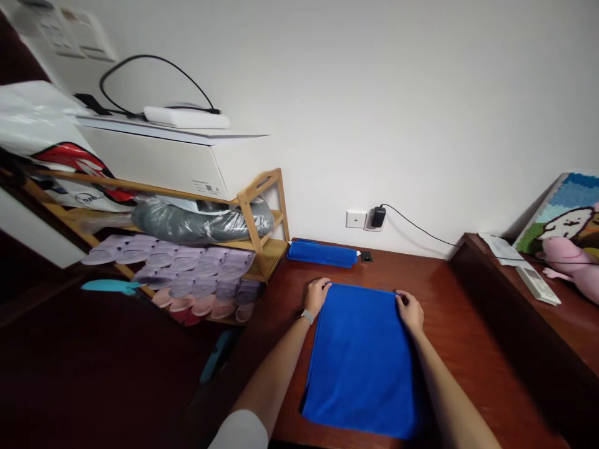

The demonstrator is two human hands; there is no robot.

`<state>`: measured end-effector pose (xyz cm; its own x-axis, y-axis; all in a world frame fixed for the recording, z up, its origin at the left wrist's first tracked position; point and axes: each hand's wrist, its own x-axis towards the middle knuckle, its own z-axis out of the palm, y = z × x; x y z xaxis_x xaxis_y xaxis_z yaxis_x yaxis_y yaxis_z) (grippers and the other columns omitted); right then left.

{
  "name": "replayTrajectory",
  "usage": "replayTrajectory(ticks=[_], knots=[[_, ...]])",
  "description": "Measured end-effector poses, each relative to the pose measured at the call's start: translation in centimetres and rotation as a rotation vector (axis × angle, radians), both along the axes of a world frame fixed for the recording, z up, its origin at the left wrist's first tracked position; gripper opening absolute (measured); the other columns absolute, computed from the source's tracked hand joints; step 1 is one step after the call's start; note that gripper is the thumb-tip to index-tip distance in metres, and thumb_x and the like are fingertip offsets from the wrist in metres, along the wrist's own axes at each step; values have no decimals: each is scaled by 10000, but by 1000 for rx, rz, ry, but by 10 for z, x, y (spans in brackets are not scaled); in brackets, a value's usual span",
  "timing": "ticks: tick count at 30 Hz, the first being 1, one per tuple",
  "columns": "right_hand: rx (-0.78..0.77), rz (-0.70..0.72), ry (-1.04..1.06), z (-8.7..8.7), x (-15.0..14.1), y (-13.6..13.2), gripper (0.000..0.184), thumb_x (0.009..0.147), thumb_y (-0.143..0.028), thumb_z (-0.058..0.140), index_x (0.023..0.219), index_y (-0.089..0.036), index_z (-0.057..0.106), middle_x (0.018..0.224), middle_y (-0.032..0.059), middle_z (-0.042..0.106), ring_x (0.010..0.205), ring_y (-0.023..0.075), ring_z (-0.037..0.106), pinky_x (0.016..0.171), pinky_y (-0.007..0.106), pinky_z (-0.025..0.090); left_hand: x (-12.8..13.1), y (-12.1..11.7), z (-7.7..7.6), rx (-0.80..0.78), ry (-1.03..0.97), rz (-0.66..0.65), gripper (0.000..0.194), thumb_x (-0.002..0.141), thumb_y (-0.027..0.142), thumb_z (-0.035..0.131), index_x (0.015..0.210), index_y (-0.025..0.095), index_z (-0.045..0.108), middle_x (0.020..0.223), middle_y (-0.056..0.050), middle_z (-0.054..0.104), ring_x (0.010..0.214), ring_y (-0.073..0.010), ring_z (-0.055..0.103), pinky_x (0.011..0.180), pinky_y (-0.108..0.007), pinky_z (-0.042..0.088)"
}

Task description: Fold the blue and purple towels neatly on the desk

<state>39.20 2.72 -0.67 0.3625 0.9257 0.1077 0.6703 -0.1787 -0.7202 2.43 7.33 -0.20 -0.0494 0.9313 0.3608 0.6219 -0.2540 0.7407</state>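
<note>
A blue cloth, folded into a rectangle, lies flat on the reddish-brown wooden table. My left hand pinches its far left corner, and a grey band circles that wrist. At the far right corner, my right hand has its thumb and fingers closed on the cloth's edge. Beyond both hands, a second blue cloth rests folded into a narrow strip near the wall, with small white tags at its ends.
Left of the table stands a wooden rack with lilac and pink slippers and a white box on top. A black plug adapter sits in the wall. On the raised right ledge are a white remote and a pink plush toy.
</note>
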Motion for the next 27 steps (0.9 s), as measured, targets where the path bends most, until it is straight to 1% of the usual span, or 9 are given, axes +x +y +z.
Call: replayTrajectory(ticks=[3, 6, 10, 12, 15, 17, 22, 25, 27], knots=[[9, 8, -129, 6, -4, -9, 516, 978, -511, 447, 1290, -253, 767, 1306, 93, 768, 1191, 283, 680, 1064, 425, 504, 1, -9, 4, 54, 58, 4, 216, 998, 195, 661, 1154, 232, 806, 1200, -106, 821, 1142, -269, 770, 1070, -443, 604], [67, -5, -325, 21, -18, -15, 500, 1012, -421, 413, 1320, -224, 755, 1414, 135, 705, 1338, 317, 590, 1195, 502, 405, 15, -24, 12, 108, 119, -44, 308, 1032, 182, 557, 1209, 237, 803, 1314, -116, 789, 1278, -277, 708, 1182, -479, 530], [209, 380, -544, 36, -73, -18, 533, 1051, -288, 349, 1456, -209, 686, 1552, 119, 637, 1481, 271, 500, 1339, 481, 205, 56, -45, 15, 149, 322, -208, 389, 1053, 245, 521, 1365, 243, 753, 1489, -105, 711, 1444, -278, 597, 1289, -493, 406], [147, 513, -550, 34, -106, -18, 576, 1060, -277, 325, 1549, -175, 609, 1622, 120, 587, 1520, 249, 484, 1339, 446, 229, 72, -49, 12, 113, 476, -247, 461, 1078, 295, 475, 1490, 226, 670, 1613, -123, 608, 1544, -302, 496, 1325, -541, 329], [-31, 490, -541, 21, -131, -18, 637, 1080, -338, 290, 1657, -134, 469, 1719, 129, 457, 1613, 257, 383, 1340, 471, 243, 72, -46, 3, 16, 577, -224, 525, 1096, 395, 450, 1584, 251, 581, 1698, -118, 508, 1596, -318, 426, 1332, -566, 289], [-114, 429, -545, 12, -122, -17, 672, 1097, -406, 262, 1697, -135, 394, 1757, 118, 378, 1651, 262, 310, 1352, 496, 210, 56, -41, -2, -24, 586, -205, 565, 1098, 470, 443, 1619, 271, 538, 1718, -106, 482, 1614, -313, 397, 1337, -550, 273], [-218, 257, -523, 1, -50, -20, 730, 1091, -489, 239, 1724, -134, 318, 1788, 109, 291, 1673, 266, 247, 1360, 507, 189, 7, -30, -1, -74, 581, -202, 629, 1099, 505, 409, 1672, 250, 453, 1742, -107, 441, 1640, -300, 349, 1354, -534, 232], [-256, 239, -504, 8, -30, -22, 754, 1083, -492, 236, 1723, -99, 304, 1791, 115, 275, 1676, 275, 237, 1365, 508, 182, 3, -28, 10, -88, 605, -214, 631, 1093, 478, 415, 1666, 217, 460, 1731, -125, 454, 1633, -298, 365, 1363, -531, 208], [-219, 228, -517, 15, -38, -23, 750, 1080, -468, 246, 1712, -71, 323, 1785, 132, 288, 1677, 290, 230, 1370, 523, 157, 14, -33, 18, -49, 620, -210, 620, 1095, 446, 408, 1659, 198, 470, 1720, -133, 470, 1632, -294, 368, 1368, -526, 195]])
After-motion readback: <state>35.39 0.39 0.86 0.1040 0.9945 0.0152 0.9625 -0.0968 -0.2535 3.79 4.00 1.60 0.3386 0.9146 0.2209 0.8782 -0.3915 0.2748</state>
